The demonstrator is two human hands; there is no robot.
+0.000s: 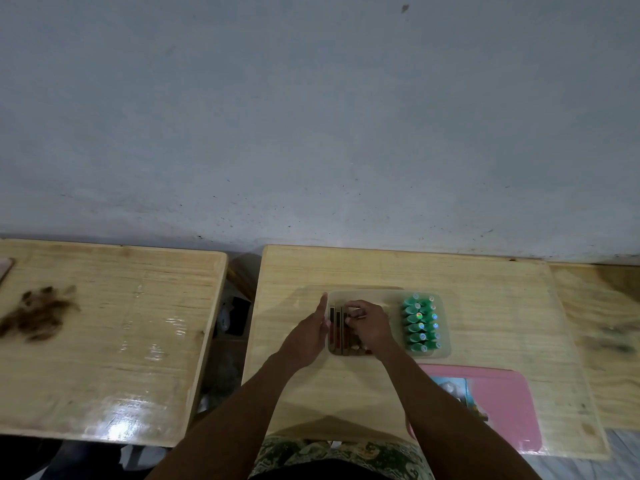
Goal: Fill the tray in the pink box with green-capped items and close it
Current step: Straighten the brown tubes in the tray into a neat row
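Observation:
A clear plastic tray (445, 353) lies in the middle of the wooden table (485, 289). Several green-capped items (420, 323) stand in two close columns in its right part. Slim brown-red items (336, 327) lie side by side in its left part. My left hand (311, 332) rests flat against the tray's left edge, fingers straight and apart, holding nothing. My right hand (370, 325) hovers over the brown-red items with its fingertips pinched on one of them. The pink box (505, 403) lies flat at the near right, partly hidden by my right forearm.
A second wooden table (104, 341) stands to the left across a narrow gap, with a brown fuzzy clump (36, 315) on it. Another wooden surface (602, 341) adjoins on the right. A grey wall (311, 116) rises directly behind the tables.

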